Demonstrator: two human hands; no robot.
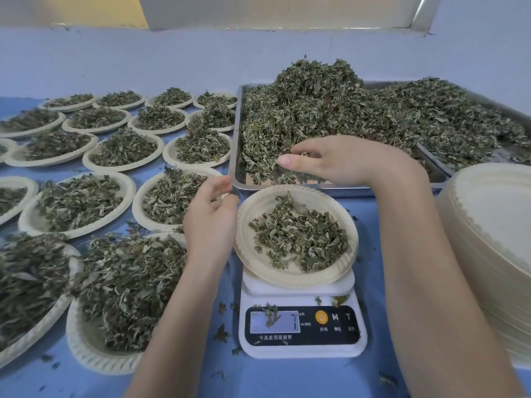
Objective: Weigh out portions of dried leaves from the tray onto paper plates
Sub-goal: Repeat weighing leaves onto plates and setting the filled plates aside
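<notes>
A paper plate (260, 267) with a small heap of dried leaves (298, 239) sits on a white kitchen scale (301, 344); leaf bits partly cover its display. Behind it lies a steel tray (237, 156) piled with dried leaves (316, 110). My right hand (336, 160) reaches into the tray's near edge, palm down, fingers curled into the leaves, thumb pointing left. My left hand (211, 219) hovers at the left rim of the plate on the scale, fingers loosely curled, holding nothing.
Several paper plates filled with leaves (77, 202) cover the blue table to the left. A tall stack of empty paper plates (494, 225) stands at the right. A second tray of leaves (459, 122) lies behind it. Loose leaf crumbs lie around the scale.
</notes>
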